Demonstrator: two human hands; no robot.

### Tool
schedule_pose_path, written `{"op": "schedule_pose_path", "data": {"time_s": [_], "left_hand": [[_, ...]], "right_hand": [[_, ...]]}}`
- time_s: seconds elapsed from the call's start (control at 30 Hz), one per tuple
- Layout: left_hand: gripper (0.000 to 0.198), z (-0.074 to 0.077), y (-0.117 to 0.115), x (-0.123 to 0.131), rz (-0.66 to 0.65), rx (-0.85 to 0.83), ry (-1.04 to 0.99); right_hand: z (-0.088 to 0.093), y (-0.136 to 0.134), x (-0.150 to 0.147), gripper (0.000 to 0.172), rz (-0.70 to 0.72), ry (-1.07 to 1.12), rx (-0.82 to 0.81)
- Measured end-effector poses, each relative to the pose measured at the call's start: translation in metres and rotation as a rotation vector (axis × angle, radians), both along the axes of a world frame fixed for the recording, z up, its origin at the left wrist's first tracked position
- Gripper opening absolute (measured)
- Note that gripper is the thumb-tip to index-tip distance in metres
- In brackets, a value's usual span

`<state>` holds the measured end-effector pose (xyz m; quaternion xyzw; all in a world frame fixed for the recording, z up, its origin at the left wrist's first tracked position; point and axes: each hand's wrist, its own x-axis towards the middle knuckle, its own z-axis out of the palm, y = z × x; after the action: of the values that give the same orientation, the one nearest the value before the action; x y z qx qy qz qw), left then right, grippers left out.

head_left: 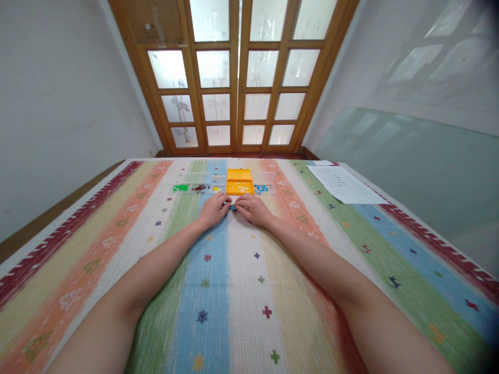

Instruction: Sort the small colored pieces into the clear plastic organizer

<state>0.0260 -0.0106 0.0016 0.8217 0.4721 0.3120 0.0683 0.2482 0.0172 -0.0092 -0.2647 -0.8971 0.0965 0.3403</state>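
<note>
My left hand point(213, 210) and my right hand point(254, 209) meet near the middle of the far half of the table. Their fingertips are closed on a small dark object with blue-green spots point(233, 207), mostly hidden by the fingers and too small to name. Just beyond it stands an open yellow box point(239, 174) with small pale pieces in its near half. Left of the box, clear plastic compartments hold small green pieces point(181, 187), dark brown pieces point(200, 187) and yellow pieces point(217, 189). Small blue pieces point(261, 189) lie in a clear compartment to the right.
A striped patterned tablecloth point(249, 291) covers the table. White printed sheets point(343, 183) lie at the far right. Behind the table is a wooden door with glass panes point(259, 68). A pale glass-like panel point(409, 150) leans along the right wall.
</note>
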Motion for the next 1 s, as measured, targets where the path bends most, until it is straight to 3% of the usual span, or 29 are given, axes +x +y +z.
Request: {"op": "schedule_pose_path", "data": {"time_s": [0.23,0.4,0.67,1.0], "left_hand": [[0.016,-0.007,0.007,-0.01,0.048,0.026,0.039],[0.017,-0.012,0.012,-0.015,0.041,0.001,0.069],[0.022,-0.012,0.012,-0.017,-0.074,-0.017,0.089],[0.02,-0.012,0.011,-0.016,-0.128,-0.004,0.088]], "right_hand": [[-0.004,0.017,0.013,0.027,-0.265,0.131,0.046],[-0.011,0.032,0.024,0.039,-0.373,0.054,0.039],[-0.023,0.038,0.027,0.028,-0.369,0.033,0.044],[-0.022,0.036,0.026,0.025,-0.353,0.026,0.047]]}}
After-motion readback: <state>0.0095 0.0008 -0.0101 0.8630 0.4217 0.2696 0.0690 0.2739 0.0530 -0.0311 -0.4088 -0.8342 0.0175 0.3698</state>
